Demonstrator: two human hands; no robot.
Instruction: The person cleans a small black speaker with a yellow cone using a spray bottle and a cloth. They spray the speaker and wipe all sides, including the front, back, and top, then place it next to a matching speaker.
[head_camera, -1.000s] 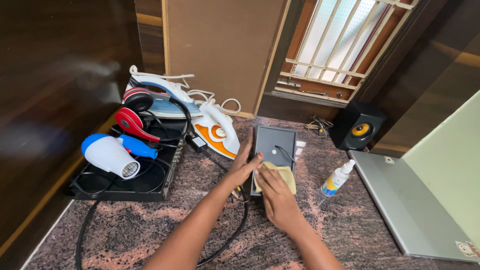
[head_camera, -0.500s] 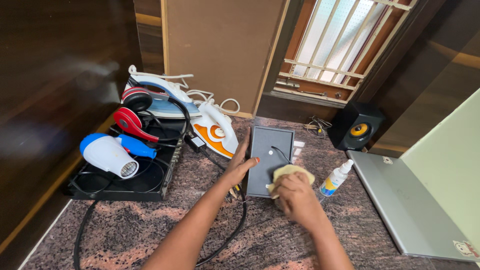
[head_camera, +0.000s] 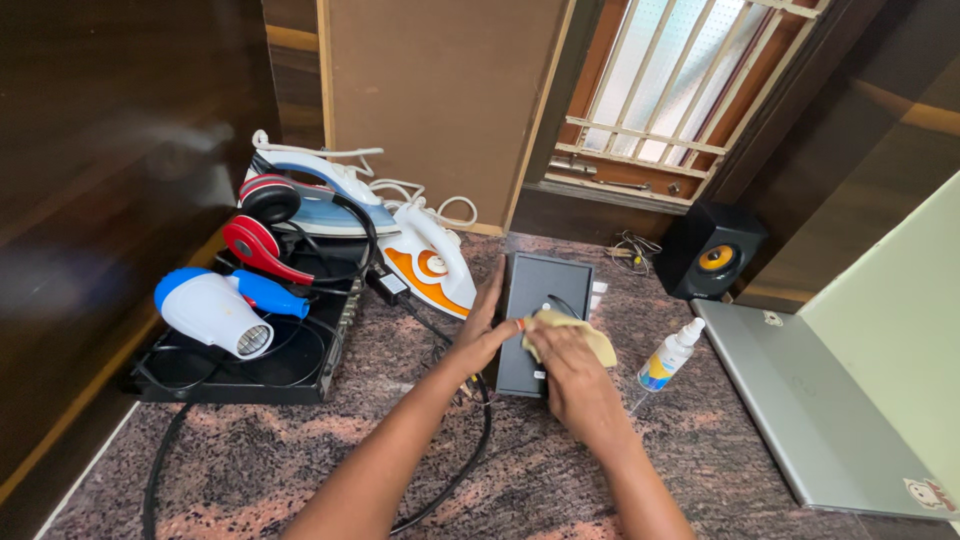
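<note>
Speaker box lies mid-counter, back up; rigid, probably light, best held by its side edges. Left hand braces its left edge, fingers spread; right hand presses soft yellow cloth onto it

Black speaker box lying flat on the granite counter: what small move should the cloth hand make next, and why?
Probably draw the yellow cloth down toward the near end of the black speaker box. The right hand presses it mid-panel, the left hand braces the left edge, and the near part looks uncovered.
</note>
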